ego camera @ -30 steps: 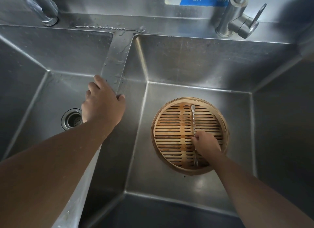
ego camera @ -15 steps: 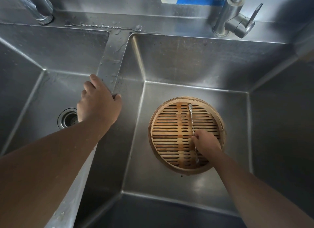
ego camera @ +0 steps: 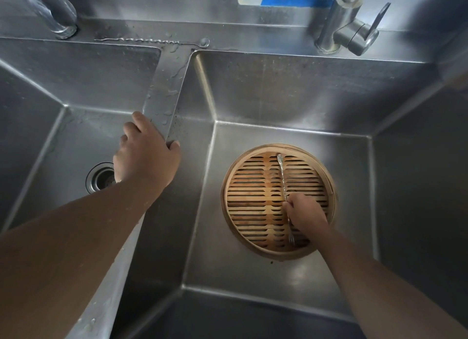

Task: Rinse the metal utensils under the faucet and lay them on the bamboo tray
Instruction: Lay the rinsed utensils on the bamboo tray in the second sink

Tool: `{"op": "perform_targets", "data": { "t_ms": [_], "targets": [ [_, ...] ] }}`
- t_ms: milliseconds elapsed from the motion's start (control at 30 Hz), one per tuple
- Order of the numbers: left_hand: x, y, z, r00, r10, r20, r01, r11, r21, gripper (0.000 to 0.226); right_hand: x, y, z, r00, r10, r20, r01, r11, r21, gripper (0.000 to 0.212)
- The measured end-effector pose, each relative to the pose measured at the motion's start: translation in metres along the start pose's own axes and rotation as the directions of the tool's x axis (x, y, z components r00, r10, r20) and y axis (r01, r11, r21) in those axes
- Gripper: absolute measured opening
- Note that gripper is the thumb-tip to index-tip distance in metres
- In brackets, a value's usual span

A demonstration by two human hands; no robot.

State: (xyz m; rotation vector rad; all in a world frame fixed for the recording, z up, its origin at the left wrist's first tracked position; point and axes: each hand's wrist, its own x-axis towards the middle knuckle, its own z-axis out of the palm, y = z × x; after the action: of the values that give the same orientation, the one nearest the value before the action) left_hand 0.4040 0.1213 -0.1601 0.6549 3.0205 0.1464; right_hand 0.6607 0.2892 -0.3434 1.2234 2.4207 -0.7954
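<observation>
A round bamboo tray (ego camera: 253, 194) with a slatted floor sits on the bottom of the right sink basin. A thin metal fork (ego camera: 281, 176) lies across its slats, handle pointing away, tines near the front rim. My right hand (ego camera: 305, 211) is closed around the fork's middle, low over the tray. My left hand (ego camera: 145, 156) rests on the wet steel divider (ego camera: 164, 90) between the two basins, fingers curled over its edge. A second twisted metal utensil (ego camera: 152, 41) lies on the back ledge behind the divider.
A faucet with a lever (ego camera: 352, 27) stands at the back of the right basin, and another spout (ego camera: 50, 9) at the back left. The left basin has a round drain (ego camera: 100, 178). Steep steel walls surround both basins.
The scene barely changes. My right hand stays on the fork over the tray, and my left hand stays on the divider. Only the camera shifts slightly.
</observation>
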Motion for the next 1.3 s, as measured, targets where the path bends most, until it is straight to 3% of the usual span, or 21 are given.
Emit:
{"op": "perform_targets", "data": {
  "t_ms": [433,567,767,900,1033,1300],
  "targets": [
    [0.002,0.000,0.000,1.000,0.007,0.009,-0.008,1.000,0.003,0.085,-0.006,-0.004,-0.001,1.000,0.016,0.004,-0.016,1.000,0.020,0.032],
    [0.002,0.000,-0.001,1.000,0.001,0.015,-0.001,1.000,-0.010,0.085,-0.014,-0.005,-0.002,0.997,0.076,-0.013,-0.074,0.992,0.103,0.031],
    [-0.001,0.001,-0.004,0.998,-0.006,0.055,0.007,1.000,-0.016,0.084,-0.029,-0.032,-0.026,0.990,0.134,-0.037,-0.132,0.989,0.064,0.023],
    [-0.002,0.002,-0.009,0.996,-0.014,0.091,0.015,1.000,-0.011,0.087,-0.029,-0.091,-0.066,0.998,-0.059,-0.023,0.062,0.987,0.151,0.014],
    [-0.003,0.002,-0.015,0.993,-0.009,0.119,0.006,1.000,0.029,0.088,-0.021,-0.163,-0.125,0.948,-0.311,-0.064,0.317,0.931,0.182,0.010],
    [-0.002,0.002,-0.018,0.989,-0.011,0.147,0.002,0.998,0.061,0.085,0.043,-0.280,-0.209,0.865,-0.472,-0.173,0.489,0.870,0.069,0.005]
  ]
}}
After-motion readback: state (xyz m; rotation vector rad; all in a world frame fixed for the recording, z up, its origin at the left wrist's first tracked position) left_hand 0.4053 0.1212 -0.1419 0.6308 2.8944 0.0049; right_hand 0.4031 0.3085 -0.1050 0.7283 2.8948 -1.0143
